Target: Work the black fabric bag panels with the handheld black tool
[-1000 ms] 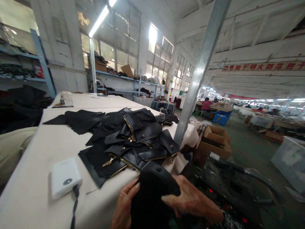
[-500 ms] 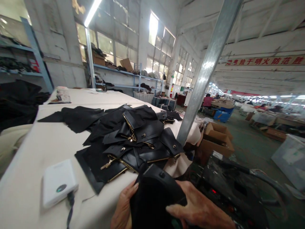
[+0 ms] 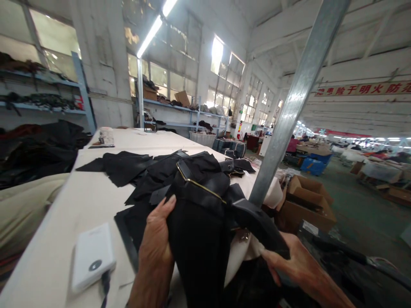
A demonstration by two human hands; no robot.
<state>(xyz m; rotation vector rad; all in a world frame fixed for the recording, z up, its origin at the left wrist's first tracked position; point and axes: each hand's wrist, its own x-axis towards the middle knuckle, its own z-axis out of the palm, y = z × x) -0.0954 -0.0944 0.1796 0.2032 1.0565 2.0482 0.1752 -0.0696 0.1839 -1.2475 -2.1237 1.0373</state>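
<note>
In front of me hangs a black bag piece [image 3: 199, 239], with a gold zipper [image 3: 205, 189] across its upper part. My left hand [image 3: 157, 239] grips its left edge, thumb and fingers pressed on the cloth. On the right, my right hand [image 3: 292, 256] is closed on a curved black flap [image 3: 263, 226]; whether that flap joins the zippered piece I cannot tell. Behind both hands a heap of black bag pieces [image 3: 128, 169] lies on the pale table [image 3: 54, 244], partly covered by the raised piece.
A white power bank [image 3: 93, 256] with a dark cable lies left of my left hand. A slanting metal post [image 3: 289, 107] rises at the table's right edge. Beyond it stand cardboard boxes [image 3: 310, 196]. Dark equipment [image 3: 340, 261] sits low at the right.
Both hands have risen and moved farther apart. The black piece is now lifted before the heap with its gold zipper showing, and my right hand has drawn the flap rightward. The view has shifted left.
</note>
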